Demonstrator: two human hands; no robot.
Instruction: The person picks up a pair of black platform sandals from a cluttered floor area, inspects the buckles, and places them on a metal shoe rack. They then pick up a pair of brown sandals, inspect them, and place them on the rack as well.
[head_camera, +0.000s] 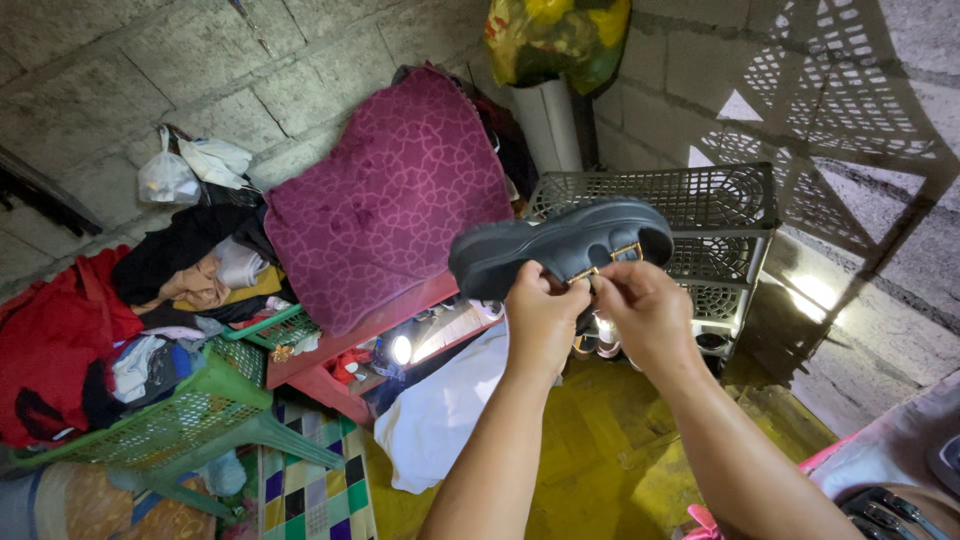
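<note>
Grip: the left hand (540, 310) and the right hand (645, 305) are both closed by the fingertips on the strap of a black chunky-soled shoe (560, 245), at the gold buckle (625, 252). The pinch is small and tight, only the finger ends work.
Shoe: it is lifted in the air in front of the person, the thick sole turned up and away, the strap side toward the hands. I judge it is held so to bring the buckle near the eyes.
Just behind the shoe: a grey plastic lattice rack (700, 200), with other footwear on its lower shelf, under the hands.
Left of the grip: a magenta patterned towel (385, 195) is draped over a red stand (350, 350).
Farther left: a green plastic basket (190, 420) full of mixed clothes, and a red garment (50, 330) beside it.
Below the arms: a white cloth (440, 410) on the yellow floor (590, 460).
Above the grip: a yellow-green bag (555, 40) against the concrete block wall (130, 60).
</note>
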